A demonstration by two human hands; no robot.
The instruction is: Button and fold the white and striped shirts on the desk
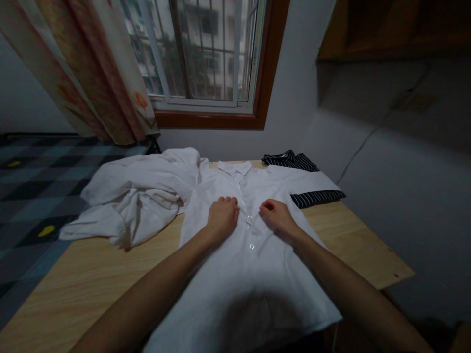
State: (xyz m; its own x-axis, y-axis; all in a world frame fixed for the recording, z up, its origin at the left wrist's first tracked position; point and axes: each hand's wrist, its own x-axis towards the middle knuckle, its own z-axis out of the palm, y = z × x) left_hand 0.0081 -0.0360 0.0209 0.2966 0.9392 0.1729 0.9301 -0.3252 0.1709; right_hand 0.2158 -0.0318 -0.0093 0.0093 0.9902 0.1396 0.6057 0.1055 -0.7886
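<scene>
A white short-sleeved shirt (253, 274) lies flat, front up, on a wooden table (91, 284), collar toward the window. My left hand (222, 215) rests on the chest just left of the button placket, fingers curled and pinched on the cloth. My right hand (277, 215) sits just right of the placket, fingers also curled onto the fabric. Two small buttons (251, 246) show between and below the hands.
A crumpled white garment (136, 196) lies heaped at the table's left rear. A dark striped garment (305, 181) lies folded at the right rear, partly under the shirt's sleeve. A window (206, 54) with a curtain (91, 73) is behind. A grey wall (397, 162) runs close on the right.
</scene>
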